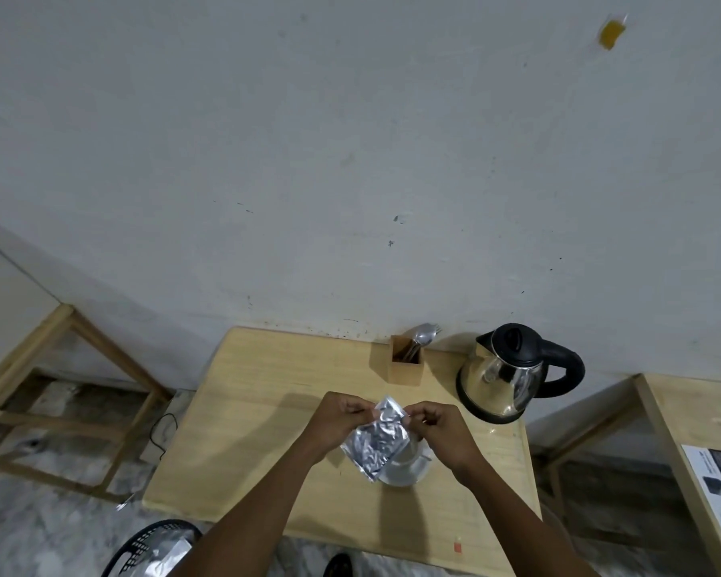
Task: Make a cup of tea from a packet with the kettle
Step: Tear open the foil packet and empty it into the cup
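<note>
Head view: your left hand [337, 414] and right hand [442, 426] both pinch top edge of silver packet [376, 441], held above white cup [408, 466] on surface [259, 410]; kettle [504, 374] stands just right.

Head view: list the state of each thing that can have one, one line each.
foil packet: held above the cup, pinched at its top edge by both hands; whether torn, cannot tell
left hand: shut on the packet
right hand: shut on the packet
kettle: upright, lid closed
cup: upright on a saucer, contents hidden
cutlery holder: upright, holding spoons
</note>
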